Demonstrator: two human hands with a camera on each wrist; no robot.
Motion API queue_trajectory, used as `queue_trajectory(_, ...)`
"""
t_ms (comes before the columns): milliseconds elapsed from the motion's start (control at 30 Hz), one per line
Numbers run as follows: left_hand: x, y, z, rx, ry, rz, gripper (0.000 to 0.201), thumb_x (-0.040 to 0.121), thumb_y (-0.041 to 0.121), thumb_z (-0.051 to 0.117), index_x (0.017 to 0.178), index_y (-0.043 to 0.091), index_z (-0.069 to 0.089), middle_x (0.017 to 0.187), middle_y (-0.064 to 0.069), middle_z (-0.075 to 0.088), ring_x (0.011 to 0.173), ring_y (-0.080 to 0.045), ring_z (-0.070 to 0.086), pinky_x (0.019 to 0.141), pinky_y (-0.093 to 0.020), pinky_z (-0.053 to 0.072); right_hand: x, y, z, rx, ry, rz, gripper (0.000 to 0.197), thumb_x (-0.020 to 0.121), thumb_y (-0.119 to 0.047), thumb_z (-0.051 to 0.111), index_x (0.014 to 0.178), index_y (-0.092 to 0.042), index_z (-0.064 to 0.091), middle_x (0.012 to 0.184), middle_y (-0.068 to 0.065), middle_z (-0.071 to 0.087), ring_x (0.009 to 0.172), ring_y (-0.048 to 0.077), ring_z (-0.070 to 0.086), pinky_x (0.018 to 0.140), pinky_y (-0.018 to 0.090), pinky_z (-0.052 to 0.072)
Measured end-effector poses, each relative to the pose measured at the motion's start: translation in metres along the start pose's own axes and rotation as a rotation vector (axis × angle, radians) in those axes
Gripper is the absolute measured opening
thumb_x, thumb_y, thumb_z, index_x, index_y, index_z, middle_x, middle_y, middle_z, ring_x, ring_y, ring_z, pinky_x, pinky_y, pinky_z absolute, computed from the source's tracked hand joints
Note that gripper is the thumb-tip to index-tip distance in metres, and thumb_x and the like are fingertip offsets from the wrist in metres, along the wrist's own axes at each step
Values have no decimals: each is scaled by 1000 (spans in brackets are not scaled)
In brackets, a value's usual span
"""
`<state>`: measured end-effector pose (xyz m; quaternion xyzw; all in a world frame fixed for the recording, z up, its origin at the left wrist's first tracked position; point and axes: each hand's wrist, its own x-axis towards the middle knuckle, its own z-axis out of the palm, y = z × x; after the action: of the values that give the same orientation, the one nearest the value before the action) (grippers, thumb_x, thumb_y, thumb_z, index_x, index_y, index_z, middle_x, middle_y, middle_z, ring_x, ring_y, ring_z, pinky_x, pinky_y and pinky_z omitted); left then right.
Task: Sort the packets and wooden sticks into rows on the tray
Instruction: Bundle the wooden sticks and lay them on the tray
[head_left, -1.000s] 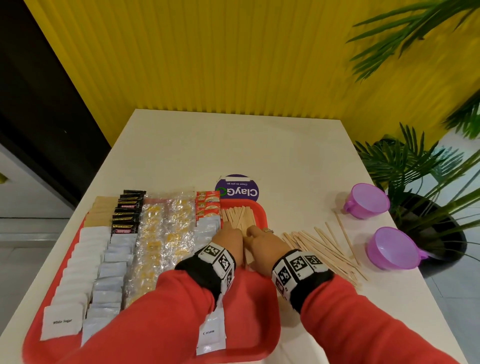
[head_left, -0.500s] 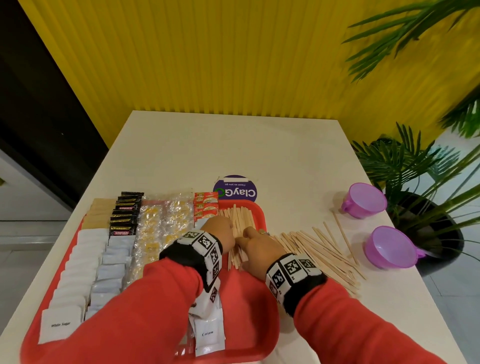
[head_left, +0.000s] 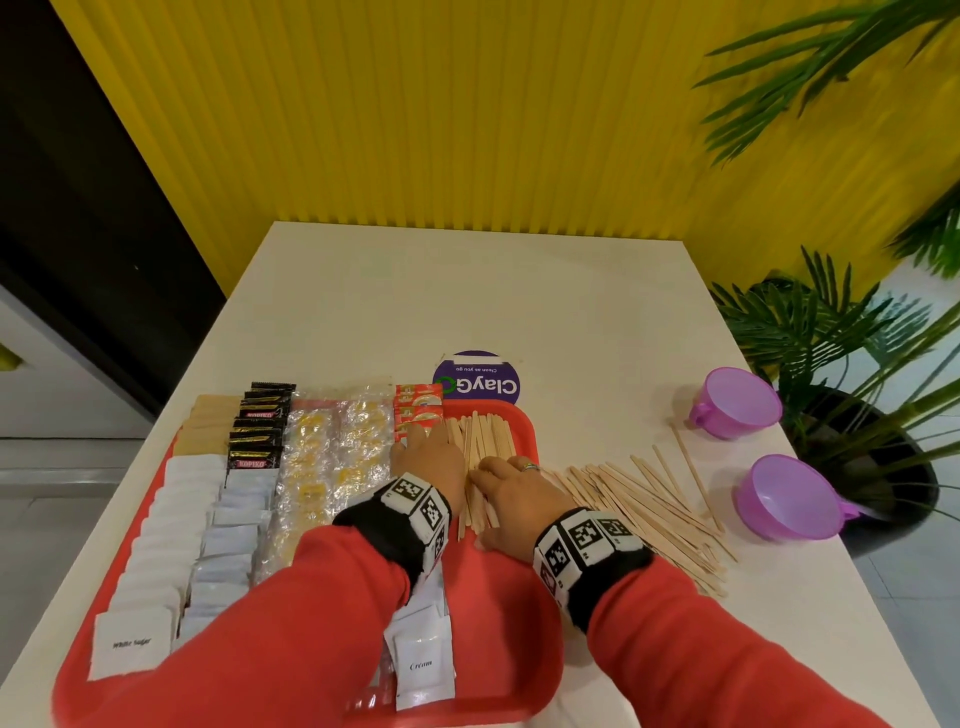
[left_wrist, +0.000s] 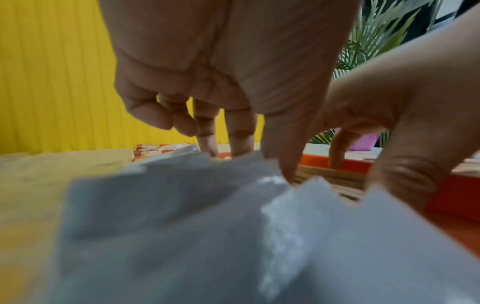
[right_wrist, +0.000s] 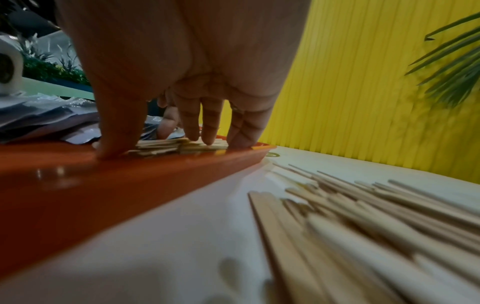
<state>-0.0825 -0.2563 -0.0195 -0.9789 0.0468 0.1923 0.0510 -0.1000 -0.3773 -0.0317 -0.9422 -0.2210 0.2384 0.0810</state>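
From the head camera, the red tray (head_left: 511, 623) lies on the white table (head_left: 415, 296), with packets (head_left: 171, 519) in rows along its left and middle. A bundle of wooden sticks (head_left: 483, 441) lies at the tray's far right corner. The left hand (head_left: 428, 457) and the right hand (head_left: 519, 486) rest on either side of that bundle, fingers straight. A loose pile of sticks (head_left: 644, 504) lies on the table just right of the tray, near two purple cups (head_left: 735, 402).

From the left wrist, the left hand's fingers (left_wrist: 239, 131) point down, relaxed, tips at the tray; blurred white packets (left_wrist: 207, 226) fill the foreground, so contact is probably there but hard to confirm.

From the right wrist, the right hand's fingers (right_wrist: 210, 123) are straight, with tips pressing on the sticks in the tray (right_wrist: 179, 147), and the thumb touching the tray floor.
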Motion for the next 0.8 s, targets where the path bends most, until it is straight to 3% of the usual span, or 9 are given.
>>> queue_trajectory(100,1,1,2,-12,8,0,43,89,23,53,130,13,46,136,-5,36,127,-30,29,102,-40,31,-1,-2,0,-23,-14,8,85,77,-41,70,145,-15,26,149,1,25,135,29,21,113,37,21)
queue_trajectory(267,2,0,-1,-31,-2,19,56,81,41,62,128,12,49,133,-5,39,125,-28,32,101,-39,32,-3,-2,1,14,12,6,81,76,-39,72,142,-17,32,147,2,26,134,30,22,111,37,22)
queue_trajectory(433,0,-1,-2,-53,39,53,39,85,24,57,123,16,52,132,-5,41,124,-28,34,100,-38,33,-7,2,6,11,21,31,67,78,-38,69,135,-14,45,144,1,29,134,28,22,108,34,27)
queue_trajectory(567,1,0,-2,-107,47,107,44,86,20,53,130,22,44,133,-4,42,125,-27,34,101,-41,31,-8,2,11,39,44,-15,53,81,-28,64,131,-18,49,141,2,32,131,28,27,104,33,31)
queue_trajectory(633,-1,3,-1,-129,35,145,51,83,24,59,132,24,41,133,-3,40,126,-26,34,100,-40,31,-8,5,8,45,75,-24,49,83,-21,61,131,-18,50,141,2,34,129,27,31,103,32,31)
queue_trajectory(733,-8,11,3,-148,-26,215,65,77,28,68,134,21,38,132,-3,36,125,-25,37,101,-40,33,-7,13,1,26,73,-17,52,82,-9,61,132,-14,48,138,4,38,126,27,36,103,33,34)
queue_trajectory(800,-12,14,6,-160,-52,241,61,80,20,67,134,17,39,131,-6,37,121,-25,42,100,-38,39,-6,16,-1,-3,40,-12,49,82,-3,58,130,-12,50,134,5,42,121,27,43,100,33,37)
